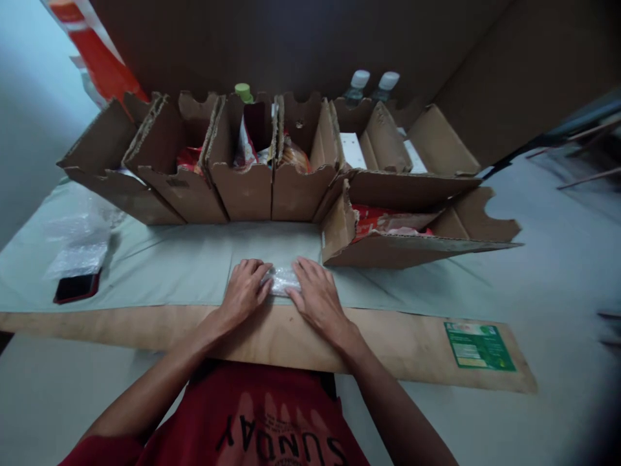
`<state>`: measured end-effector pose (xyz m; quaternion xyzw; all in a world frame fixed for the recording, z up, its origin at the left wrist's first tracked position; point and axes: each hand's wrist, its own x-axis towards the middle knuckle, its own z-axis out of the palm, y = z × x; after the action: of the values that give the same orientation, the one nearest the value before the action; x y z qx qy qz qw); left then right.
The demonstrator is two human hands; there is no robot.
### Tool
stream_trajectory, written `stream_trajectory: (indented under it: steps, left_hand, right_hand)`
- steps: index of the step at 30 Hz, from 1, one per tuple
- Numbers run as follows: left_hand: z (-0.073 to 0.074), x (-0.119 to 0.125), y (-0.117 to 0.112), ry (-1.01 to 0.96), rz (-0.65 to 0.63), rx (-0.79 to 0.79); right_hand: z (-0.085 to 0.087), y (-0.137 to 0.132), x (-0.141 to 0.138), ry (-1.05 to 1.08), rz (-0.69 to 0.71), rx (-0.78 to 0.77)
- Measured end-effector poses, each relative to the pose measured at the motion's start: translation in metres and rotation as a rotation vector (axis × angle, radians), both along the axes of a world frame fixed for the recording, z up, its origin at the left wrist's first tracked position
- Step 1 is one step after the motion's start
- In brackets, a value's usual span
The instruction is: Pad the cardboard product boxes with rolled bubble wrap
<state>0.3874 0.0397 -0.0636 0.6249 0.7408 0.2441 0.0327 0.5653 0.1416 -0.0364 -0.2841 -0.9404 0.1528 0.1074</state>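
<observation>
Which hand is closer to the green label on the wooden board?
Right. The right hand lies on the clear plastic packet, to the left of the green label; the left hand rests farther left, on the packet's other end.

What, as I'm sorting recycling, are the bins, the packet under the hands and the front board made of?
Bins: corrugated cardboard, matte brown; fluted cut edges show. Packet, under the left hand and right hand: seemingly clear plastic film, glossy, crinkled. Board: probably plywood, pale with faint grain.

Plastic packet (283, 281) between both hands, cardboard boxes (242, 175) behind, phone (76, 287) left
</observation>
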Motion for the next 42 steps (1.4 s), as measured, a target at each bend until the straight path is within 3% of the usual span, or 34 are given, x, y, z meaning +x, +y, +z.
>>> stream_trajectory:
  steps: [3,6,8,10,13,16,19,24,31,34,37,42]
  left_hand:
    - [0.001,0.001,-0.008,-0.068,0.002,0.032]
    - [0.008,0.000,-0.013,-0.237,-0.025,0.095]
    - [0.015,-0.001,-0.015,-0.350,-0.012,0.127]
    - [0.021,-0.001,-0.014,-0.416,0.029,0.125]
    - [0.020,0.001,-0.010,-0.430,0.069,0.123]
    - [0.010,0.005,-0.004,-0.374,0.046,0.176]
    - [0.000,0.009,-0.001,-0.278,-0.006,0.232]
    - [-0.009,0.009,-0.004,-0.145,-0.097,0.250]
    - [-0.025,0.003,-0.012,-0.182,-0.105,0.162]
    - [-0.027,0.003,-0.013,-0.206,-0.081,0.124]
    - [-0.023,0.003,-0.011,-0.180,-0.100,0.114]
    - [-0.014,0.000,-0.006,-0.149,-0.149,0.118]
  right_hand:
    - [0.002,-0.001,-0.007,-0.042,0.037,-0.086]
    - [0.022,-0.002,0.012,0.025,0.085,-0.186]
    - [0.051,0.003,0.039,0.144,0.100,-0.213]
    - [0.090,0.018,0.073,0.287,0.062,-0.167]
    - [0.153,0.058,0.123,0.422,-0.192,0.125]
    - [0.200,0.109,0.156,0.314,-0.351,0.365]
    - [0.221,0.155,0.171,0.117,-0.256,0.347]
    - [0.219,0.194,0.162,-0.048,-0.081,0.242]
    - [0.212,0.191,0.109,-0.057,0.115,-0.054]
    - [0.194,0.190,0.085,-0.167,0.245,-0.129]
    - [0.165,0.190,0.061,-0.307,0.394,-0.077]
    - [0.130,0.184,0.033,-0.418,0.479,-0.043]
